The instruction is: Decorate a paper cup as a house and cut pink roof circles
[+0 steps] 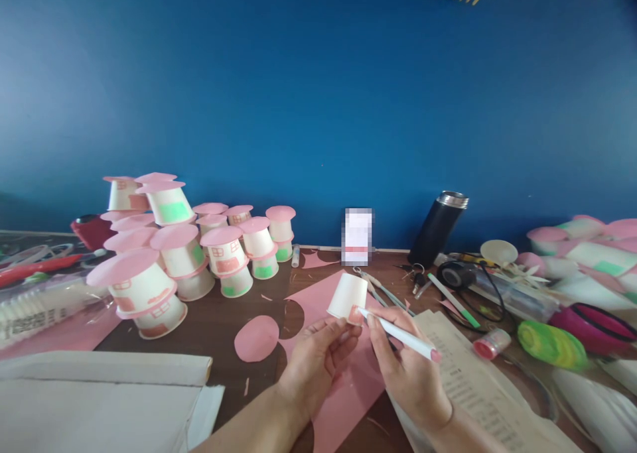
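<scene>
Left hand [314, 363] and right hand [414, 381] are held close together; a white paper cup [347, 295] is pinched by the left, a pink-ended marker [409, 339] gripped by the right at the cup's side. Pink paper [343, 410] is spread beneath the cup.

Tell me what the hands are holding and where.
The left hand holds a white paper cup near its rim; the right hand grips a white marker toward its tip.

Cup [347, 295] and marker [407, 338] in hands [318, 355], pink paper [344, 410]
</scene>
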A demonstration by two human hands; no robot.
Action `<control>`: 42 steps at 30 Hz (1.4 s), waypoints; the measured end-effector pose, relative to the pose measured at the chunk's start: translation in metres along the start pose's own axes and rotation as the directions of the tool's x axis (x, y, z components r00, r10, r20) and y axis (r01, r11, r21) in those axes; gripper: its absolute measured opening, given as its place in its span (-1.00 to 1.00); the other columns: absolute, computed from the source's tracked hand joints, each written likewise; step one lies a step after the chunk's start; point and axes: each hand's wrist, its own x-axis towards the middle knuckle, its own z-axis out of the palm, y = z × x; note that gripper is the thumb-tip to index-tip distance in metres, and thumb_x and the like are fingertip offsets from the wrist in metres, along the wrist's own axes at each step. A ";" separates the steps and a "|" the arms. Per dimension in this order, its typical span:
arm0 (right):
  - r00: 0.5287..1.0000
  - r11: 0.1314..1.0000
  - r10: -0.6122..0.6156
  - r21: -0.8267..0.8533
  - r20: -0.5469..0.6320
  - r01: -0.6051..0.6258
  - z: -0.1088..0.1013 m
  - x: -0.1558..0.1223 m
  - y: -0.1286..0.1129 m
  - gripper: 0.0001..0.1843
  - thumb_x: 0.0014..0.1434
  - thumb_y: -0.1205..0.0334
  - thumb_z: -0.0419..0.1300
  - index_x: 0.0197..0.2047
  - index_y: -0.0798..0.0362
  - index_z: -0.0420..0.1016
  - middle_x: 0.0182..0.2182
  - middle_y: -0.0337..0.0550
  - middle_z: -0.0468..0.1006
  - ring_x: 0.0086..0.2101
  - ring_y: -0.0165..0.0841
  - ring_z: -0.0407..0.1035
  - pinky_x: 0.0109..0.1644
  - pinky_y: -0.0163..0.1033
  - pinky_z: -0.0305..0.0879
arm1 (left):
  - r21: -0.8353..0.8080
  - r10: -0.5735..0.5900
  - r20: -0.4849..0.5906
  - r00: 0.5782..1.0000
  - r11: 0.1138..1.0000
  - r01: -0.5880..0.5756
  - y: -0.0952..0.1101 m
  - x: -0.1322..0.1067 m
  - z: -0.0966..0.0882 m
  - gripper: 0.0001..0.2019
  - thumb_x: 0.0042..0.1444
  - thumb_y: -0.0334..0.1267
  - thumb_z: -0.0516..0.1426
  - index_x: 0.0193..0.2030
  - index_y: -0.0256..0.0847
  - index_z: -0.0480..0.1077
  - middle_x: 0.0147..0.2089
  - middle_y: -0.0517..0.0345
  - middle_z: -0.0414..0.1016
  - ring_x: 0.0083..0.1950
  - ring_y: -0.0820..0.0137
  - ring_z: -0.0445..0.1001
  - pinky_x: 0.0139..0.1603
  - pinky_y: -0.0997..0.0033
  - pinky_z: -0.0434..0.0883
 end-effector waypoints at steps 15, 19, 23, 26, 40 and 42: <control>1.000 1.000 0.001 -0.020 0.028 0.000 -0.001 0.000 -0.001 -0.89 0.35 0.24 0.12 -0.10 -0.08 0.46 -0.27 -0.20 0.58 -0.22 -0.27 0.50 -0.12 -0.18 0.39 | -0.031 -0.011 -0.012 1.000 0.999 0.010 0.002 0.000 0.002 -0.86 0.16 -0.51 0.19 -0.40 -0.39 0.55 -0.35 -0.02 0.66 -0.26 0.40 0.64 -0.15 0.54 0.56; 1.000 1.000 0.002 -0.013 0.016 -0.002 0.000 0.000 0.001 -0.89 0.35 0.25 0.12 -0.10 -0.08 0.45 -0.27 -0.20 0.57 -0.23 -0.28 0.50 -0.11 -0.18 0.39 | -0.034 -0.013 -0.013 1.000 0.999 0.012 0.003 -0.001 0.003 -0.86 0.15 -0.51 0.20 -0.41 -0.39 0.55 -0.35 -0.04 0.66 -0.25 0.39 0.64 -0.15 0.54 0.56; 1.000 0.999 -0.005 -0.032 0.019 0.006 0.000 0.000 0.000 -0.90 0.35 0.23 0.12 -0.11 -0.08 0.45 -0.28 -0.19 0.57 -0.23 -0.26 0.50 -0.11 -0.16 0.39 | -0.032 -0.008 -0.011 1.000 0.999 0.007 0.003 -0.001 0.003 -0.87 0.14 -0.50 0.21 -0.42 -0.39 0.55 -0.38 -0.01 0.65 -0.27 0.39 0.64 -0.18 0.54 0.56; 1.000 0.999 -0.004 -0.039 -0.014 0.003 0.000 0.000 0.000 -0.90 0.35 0.22 0.11 -0.13 -0.07 0.45 -0.30 -0.19 0.56 -0.25 -0.26 0.50 -0.10 -0.14 0.39 | -0.036 -0.014 -0.020 1.000 0.999 0.013 0.003 -0.001 0.003 -0.88 0.12 -0.50 0.22 -0.43 -0.37 0.54 -0.38 0.01 0.64 -0.27 0.38 0.64 -0.20 0.53 0.56; 0.998 0.999 0.050 0.012 0.039 -0.051 0.000 -0.002 0.002 -0.90 0.35 0.21 0.11 -0.12 -0.06 0.45 -0.26 -0.14 0.57 -0.22 -0.25 0.52 -0.10 -0.16 0.45 | -0.061 -0.016 -0.027 1.000 0.998 0.014 0.004 -0.002 0.004 -0.86 0.16 -0.51 0.19 -0.42 -0.38 0.53 -0.40 0.01 0.64 -0.28 0.39 0.64 -0.19 0.53 0.56; 0.998 0.998 0.060 0.017 0.025 -0.060 0.000 -0.001 0.002 -0.89 0.36 0.21 0.10 -0.12 -0.06 0.45 -0.27 -0.15 0.56 -0.23 -0.26 0.51 -0.11 -0.16 0.46 | -0.059 -0.022 -0.034 0.999 0.998 0.020 0.004 -0.002 0.004 -0.85 0.16 -0.51 0.19 -0.42 -0.38 0.52 -0.39 0.00 0.64 -0.28 0.39 0.64 -0.21 0.53 0.56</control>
